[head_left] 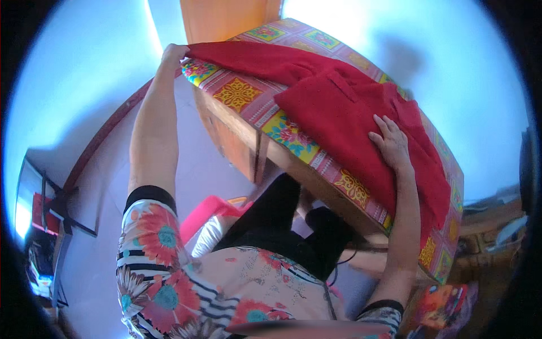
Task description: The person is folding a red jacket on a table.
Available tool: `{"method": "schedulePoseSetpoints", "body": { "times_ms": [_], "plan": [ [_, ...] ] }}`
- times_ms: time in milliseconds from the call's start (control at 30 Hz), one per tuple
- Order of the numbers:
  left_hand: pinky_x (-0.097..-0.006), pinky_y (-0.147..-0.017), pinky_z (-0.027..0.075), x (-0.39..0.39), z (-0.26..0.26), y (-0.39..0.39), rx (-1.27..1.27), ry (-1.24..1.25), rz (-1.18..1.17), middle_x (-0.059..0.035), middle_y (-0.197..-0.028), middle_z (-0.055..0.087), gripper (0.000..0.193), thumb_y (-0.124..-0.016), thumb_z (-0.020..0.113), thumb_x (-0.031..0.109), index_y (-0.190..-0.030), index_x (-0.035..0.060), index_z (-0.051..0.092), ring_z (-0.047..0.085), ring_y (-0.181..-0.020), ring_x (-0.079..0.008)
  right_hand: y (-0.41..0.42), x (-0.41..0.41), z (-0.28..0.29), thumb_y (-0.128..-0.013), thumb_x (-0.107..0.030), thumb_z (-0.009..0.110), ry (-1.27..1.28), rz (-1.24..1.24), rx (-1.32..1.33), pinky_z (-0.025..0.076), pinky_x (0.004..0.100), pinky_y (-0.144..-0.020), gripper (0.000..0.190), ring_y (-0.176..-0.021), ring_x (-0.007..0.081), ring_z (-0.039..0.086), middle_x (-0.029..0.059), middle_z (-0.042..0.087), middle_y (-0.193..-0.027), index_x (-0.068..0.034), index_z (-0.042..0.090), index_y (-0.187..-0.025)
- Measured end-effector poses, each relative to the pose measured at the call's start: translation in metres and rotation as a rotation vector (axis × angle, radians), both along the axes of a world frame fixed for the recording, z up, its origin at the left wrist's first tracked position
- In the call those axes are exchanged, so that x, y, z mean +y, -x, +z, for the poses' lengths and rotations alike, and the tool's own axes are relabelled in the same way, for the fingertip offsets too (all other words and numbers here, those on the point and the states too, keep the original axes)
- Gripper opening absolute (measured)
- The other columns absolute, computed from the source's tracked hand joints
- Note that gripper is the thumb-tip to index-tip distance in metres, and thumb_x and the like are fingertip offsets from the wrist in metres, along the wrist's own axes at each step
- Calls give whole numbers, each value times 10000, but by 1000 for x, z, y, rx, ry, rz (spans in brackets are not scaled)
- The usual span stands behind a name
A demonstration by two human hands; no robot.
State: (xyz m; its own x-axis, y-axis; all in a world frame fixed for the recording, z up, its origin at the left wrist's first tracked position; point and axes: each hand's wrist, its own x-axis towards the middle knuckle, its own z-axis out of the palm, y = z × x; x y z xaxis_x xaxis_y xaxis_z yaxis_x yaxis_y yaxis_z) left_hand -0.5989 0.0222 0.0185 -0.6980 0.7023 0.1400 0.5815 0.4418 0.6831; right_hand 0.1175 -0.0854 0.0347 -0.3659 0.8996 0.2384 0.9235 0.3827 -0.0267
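Note:
A red long-sleeved garment [338,114] lies spread across a wooden table with a patterned cover [237,94]. At the table's far left corner, my left hand [174,53] grips the end of one sleeve [254,55] and holds it stretched out. My right hand [391,142] rests palm down on the garment's body, fingers somewhat apart, grasping nothing. A slit that looks like a pocket opening [342,87] shows on the cloth. Part of the garment drapes towards the table's right end, where my right forearm covers some of it.
An orange-brown panel [230,19] and pale walls [457,106] stand behind the table. Left are a dark-framed stand [63,203] and stacked items [42,262]. A colourful bag-like item [440,305] sits lower right. Pink fabric [211,209] is beside my legs.

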Motion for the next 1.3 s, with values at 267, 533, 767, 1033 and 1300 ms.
{"method": "schedulePoseSetpoints", "body": {
  "times_ms": [267, 533, 767, 1033, 1300],
  "plan": [
    [-375, -726, 520, 59, 134, -190, 271, -877, -108, -158, -881, 683, 156, -814, 633, 142, -952, 73, 662, 658, -831, -302, -3, 3, 1, -912, -571, 446, 6, 24, -4, 243, 506, -1106, 653, -1371, 291, 339, 133, 389, -1462, -180, 386, -1430],
    [-398, -750, 525, -1, 150, -554, 291, -1134, -1282, -161, -936, 691, 333, -796, 680, 253, -1043, 36, 631, 666, -859, -285, -56, 9, 21, -961, -523, 424, 379, 73, 1570, 364, 416, -1033, 660, -1204, 259, 505, 103, 494, -1367, -81, 334, -1443],
    [-399, -918, 480, -86, 66, -590, 499, -654, -1781, -177, -1126, 623, 379, -863, 641, 242, -1195, 70, 584, 599, -1057, -327, -104, 20, 10, -931, -405, 545, 540, -152, 1673, 465, 385, -944, 577, -1095, 229, 572, 97, 521, -1309, -62, 399, -1372],
    [-458, -937, 459, 20, 33, -427, 524, -197, -980, -188, -1159, 619, 463, -872, 586, 392, -1212, 79, 583, 576, -1103, -356, -107, -1, 26, -869, -147, 626, 534, -208, 1404, 518, 374, -859, 637, -1080, 215, 581, 120, 544, -1245, -26, 314, -1412],
    [-426, -1000, 415, -7, 14, -430, 496, -122, -875, -227, -1288, 529, 508, -908, 584, 331, -1294, 12, 497, 515, -1199, -345, -119, 1, 19, -846, -22, 584, 513, -194, 1305, 545, 354, -810, 542, -978, 214, 625, 137, 569, -1193, -29, 415, -1361]
  ]
}}
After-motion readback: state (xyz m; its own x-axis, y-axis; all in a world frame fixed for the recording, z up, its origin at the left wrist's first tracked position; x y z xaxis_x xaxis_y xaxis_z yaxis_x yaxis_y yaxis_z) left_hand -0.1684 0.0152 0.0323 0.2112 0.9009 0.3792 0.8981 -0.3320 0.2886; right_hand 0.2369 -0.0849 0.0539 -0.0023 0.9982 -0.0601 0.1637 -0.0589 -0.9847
